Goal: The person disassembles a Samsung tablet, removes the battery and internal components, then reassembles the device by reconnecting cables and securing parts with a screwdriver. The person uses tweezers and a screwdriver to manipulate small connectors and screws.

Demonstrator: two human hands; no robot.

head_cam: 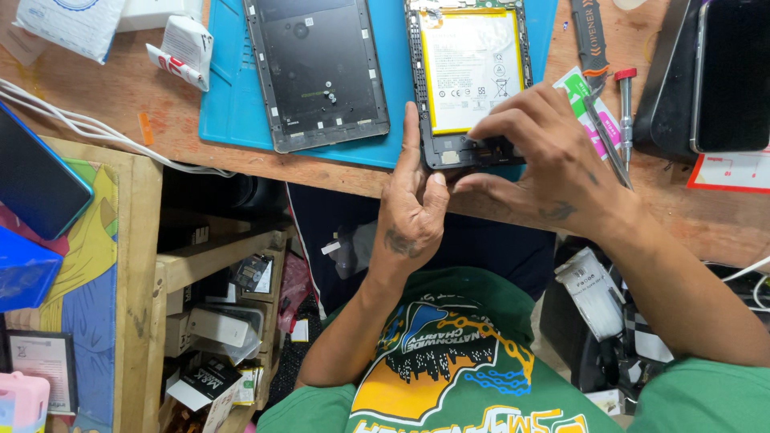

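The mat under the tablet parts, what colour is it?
The mat is bright blue, lying on the brown wooden bench; the head view shows it.

White pouch [68,24] top left; dark phone screen [731,76] right.
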